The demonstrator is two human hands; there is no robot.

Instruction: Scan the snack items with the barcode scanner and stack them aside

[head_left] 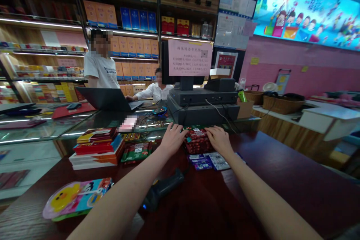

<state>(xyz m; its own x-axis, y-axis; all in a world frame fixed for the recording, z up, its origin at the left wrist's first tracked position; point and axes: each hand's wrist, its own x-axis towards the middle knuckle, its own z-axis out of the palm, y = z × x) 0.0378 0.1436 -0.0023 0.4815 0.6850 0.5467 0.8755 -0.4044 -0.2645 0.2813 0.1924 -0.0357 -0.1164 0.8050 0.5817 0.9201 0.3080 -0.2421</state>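
Observation:
A stack of dark red snack packets (198,141) stands on the dark wooden counter, with a hand at each side of it. My left hand (173,137) curls its fingers against the left side of the stack. On the opposite side my right hand (219,137) presses its fingers to the stack's upper edge. Just in front lie purple packets (201,162), partly silvery, close to my right wrist. Green and red packets (137,152) rest left of my left hand. Below my left forearm is a black handheld scanner (163,188) showing a small blue light.
Boxes in red, white and orange (95,153) are piled at the left. A packaged yellow-duck toy (75,197) lies nearer. Beyond the stack stand a cash register (202,99) with cables and a laptop (107,99). Two people (101,67) are behind the glass counter.

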